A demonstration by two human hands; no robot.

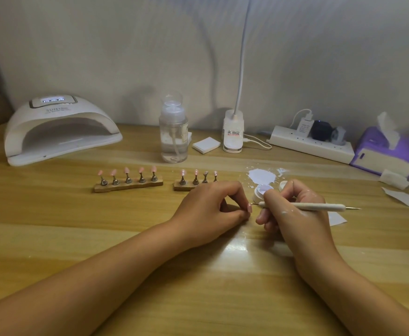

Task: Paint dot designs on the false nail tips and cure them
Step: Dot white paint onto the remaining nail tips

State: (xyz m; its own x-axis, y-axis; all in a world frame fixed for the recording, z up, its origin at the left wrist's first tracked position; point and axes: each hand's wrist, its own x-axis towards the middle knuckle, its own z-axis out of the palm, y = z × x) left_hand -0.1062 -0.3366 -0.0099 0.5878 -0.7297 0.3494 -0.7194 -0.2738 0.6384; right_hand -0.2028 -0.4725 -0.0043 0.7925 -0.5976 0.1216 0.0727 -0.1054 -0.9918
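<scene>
My left hand (213, 207) rests on the table and pinches a pink false nail tip (249, 207) on its small stand. My right hand (288, 209) grips a white dotting pen (315, 206), and the pen's fine point touches that nail tip. Just behind my right hand an open jar of white gel (261, 190) sits with its lid (283, 184) beside it. A wooden holder (128, 186) carries several pink tips on metal stands. A second holder (183, 187) has three pink tips with white dots and one bare stand. The white curing lamp (60, 129) stands at the far left.
A clear pump bottle (174, 132), a white pad (206, 144) and a clip lamp base (233, 132) stand behind the holders. A power strip (312, 145) and a purple tissue box (387, 151) sit at the right. White paint splatter (263, 175) and paper scraps (404, 197) lie nearby.
</scene>
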